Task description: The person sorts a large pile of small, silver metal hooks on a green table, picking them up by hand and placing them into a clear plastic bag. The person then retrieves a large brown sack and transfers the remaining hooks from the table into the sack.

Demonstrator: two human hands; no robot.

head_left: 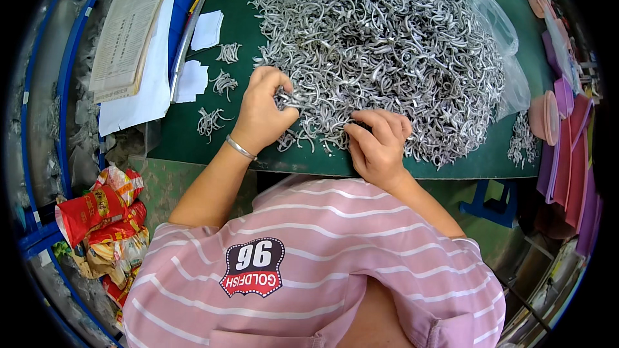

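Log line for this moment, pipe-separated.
left hand: holding curved silvery pieces | right hand: near edge of large pile | three small clusters: left of large pile | green table: beneath

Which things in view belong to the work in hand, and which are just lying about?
Seemingly in use:
big heap of curved metal pieces, at left hand and right hand
three small piles, left
green table

Seemingly just lying about:
red packets, lower left
blue stool, right
papers
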